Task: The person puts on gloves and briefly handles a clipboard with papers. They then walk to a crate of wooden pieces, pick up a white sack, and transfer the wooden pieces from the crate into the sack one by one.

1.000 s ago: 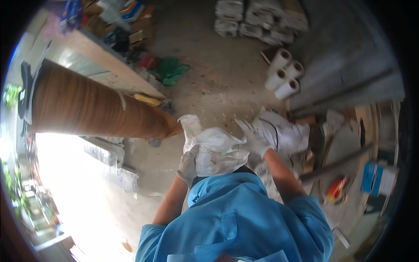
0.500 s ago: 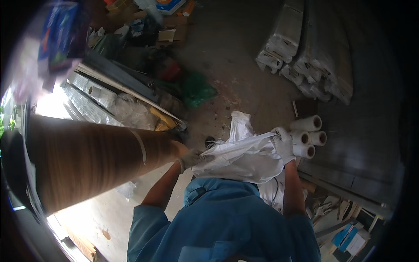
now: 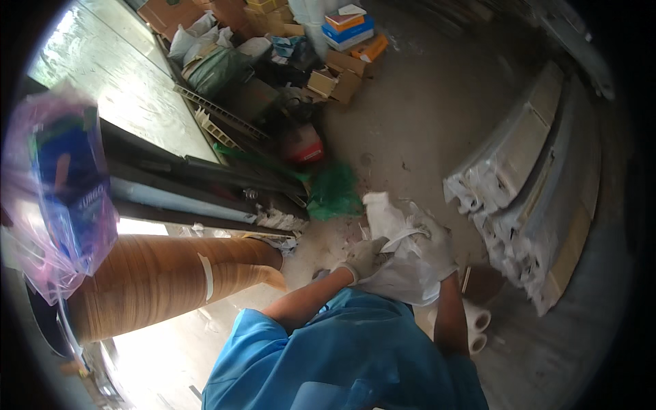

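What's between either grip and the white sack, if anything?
Nothing visible. The gloved left grip and right grip both hold the white sack. The crumpled green plastic lies farther ahead, not between.

Floor (image 3: 410, 137): dim and grey toward the right, burnt out to white at lower left
Roll (image 3: 157, 280): strongest glare just below it
Panel (image 3: 116, 89): pale, bright sheen
Clutter (image 3: 263, 102): shadow swallows detail
Left hand (image 3: 367, 260), right hand (image 3: 434, 247): slightly blurred
Pink bag (image 3: 51, 198): shiny, soft-focused
Rim: black, straight edges bowing near it
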The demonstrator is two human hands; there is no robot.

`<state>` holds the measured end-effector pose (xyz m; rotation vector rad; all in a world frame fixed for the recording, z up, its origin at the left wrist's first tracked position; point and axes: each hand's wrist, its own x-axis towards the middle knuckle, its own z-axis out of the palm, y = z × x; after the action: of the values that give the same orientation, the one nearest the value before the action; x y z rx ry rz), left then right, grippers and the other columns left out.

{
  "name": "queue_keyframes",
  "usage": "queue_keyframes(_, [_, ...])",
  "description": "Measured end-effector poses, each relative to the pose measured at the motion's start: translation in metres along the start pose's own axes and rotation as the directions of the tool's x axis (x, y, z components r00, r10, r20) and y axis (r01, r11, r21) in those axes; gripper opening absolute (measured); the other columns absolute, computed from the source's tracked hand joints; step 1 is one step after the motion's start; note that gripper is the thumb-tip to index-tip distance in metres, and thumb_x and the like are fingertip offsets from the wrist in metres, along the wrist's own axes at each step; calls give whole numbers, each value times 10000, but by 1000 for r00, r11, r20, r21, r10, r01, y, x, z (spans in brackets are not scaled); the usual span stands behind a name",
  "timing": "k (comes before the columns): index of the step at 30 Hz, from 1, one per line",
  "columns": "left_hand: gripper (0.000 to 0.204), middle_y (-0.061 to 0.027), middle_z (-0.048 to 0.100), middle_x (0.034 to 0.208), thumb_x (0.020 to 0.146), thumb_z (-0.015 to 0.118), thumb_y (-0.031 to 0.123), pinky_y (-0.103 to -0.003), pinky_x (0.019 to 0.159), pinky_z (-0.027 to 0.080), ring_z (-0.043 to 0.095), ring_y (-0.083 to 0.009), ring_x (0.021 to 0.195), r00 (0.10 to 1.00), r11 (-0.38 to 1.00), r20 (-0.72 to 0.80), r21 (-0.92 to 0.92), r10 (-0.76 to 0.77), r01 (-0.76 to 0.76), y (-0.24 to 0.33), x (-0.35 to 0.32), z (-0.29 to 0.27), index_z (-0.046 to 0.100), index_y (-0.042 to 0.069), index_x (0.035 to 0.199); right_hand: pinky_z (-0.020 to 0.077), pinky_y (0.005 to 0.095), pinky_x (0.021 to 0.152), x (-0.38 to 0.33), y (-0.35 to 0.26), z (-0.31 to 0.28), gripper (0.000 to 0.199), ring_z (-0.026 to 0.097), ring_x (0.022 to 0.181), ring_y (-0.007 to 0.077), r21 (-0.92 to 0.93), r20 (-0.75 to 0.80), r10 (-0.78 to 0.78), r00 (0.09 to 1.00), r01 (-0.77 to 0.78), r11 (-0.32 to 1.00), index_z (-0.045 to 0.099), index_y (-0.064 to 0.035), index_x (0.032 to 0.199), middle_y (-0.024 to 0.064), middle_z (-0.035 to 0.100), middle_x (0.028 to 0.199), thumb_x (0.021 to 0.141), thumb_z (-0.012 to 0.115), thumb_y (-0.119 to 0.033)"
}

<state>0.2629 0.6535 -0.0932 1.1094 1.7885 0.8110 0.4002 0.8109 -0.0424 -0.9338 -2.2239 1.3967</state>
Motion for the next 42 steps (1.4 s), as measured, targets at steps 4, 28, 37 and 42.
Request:
queue_keyframes(4, [495, -226, 681, 927, 881, 620, 454, -399, 832, 487, 657, -329, 889, 975, 985, -177, -136, -133, 109, 10, 50, -18, 644, 21, 1119, 429, 390, 1005, 49, -1, -59, 750, 552, 1171, 320, -447, -38, -346, 938, 293, 845, 485, -26, 1339, 178, 576, 1269, 709, 829, -243])
queue_keyframes(28, [697, -126, 616, 1197, 949, 410, 638, -406, 918, 509, 630, -246, 1009, 929, 171, -119, -983, -351, -61, 8, 299, -204, 543, 43, 1288, 502, 335, 876, 339, 94, -61, 461, 602, 1051, 192, 677, 416, 309, 855, -518, 523, 566, 1, 1237, 103, 610, 1193, 943, 618, -351])
queue_keyframes(37, [643, -139, 670, 1081, 877, 600, 606, -403, 866, 503, 643, -258, 978, 698, 450, -336, -893, -632, -22, -53, 479, -279, 596, 81, 1247, 450, 283, 969, 514, 174, -232, 616, 571, 1097, 150, 672, 429, 127, 894, -410, 616, 555, -7, 1277, 57, 617, 1163, 897, 641, -484])
queue_keyframes(42, [859, -183, 533, 1337, 756, 730, 568, -412, 1055, 378, 493, -335, 1258, 723, 940, -633, -23, -277, 341, 66, 583, -287, 435, 101, 1415, 450, 243, 863, 637, 151, -278, 565, 537, 942, 71, 612, 435, 125, 892, -395, 685, 623, -38, 1201, -20, 613, 987, 914, 603, -524])
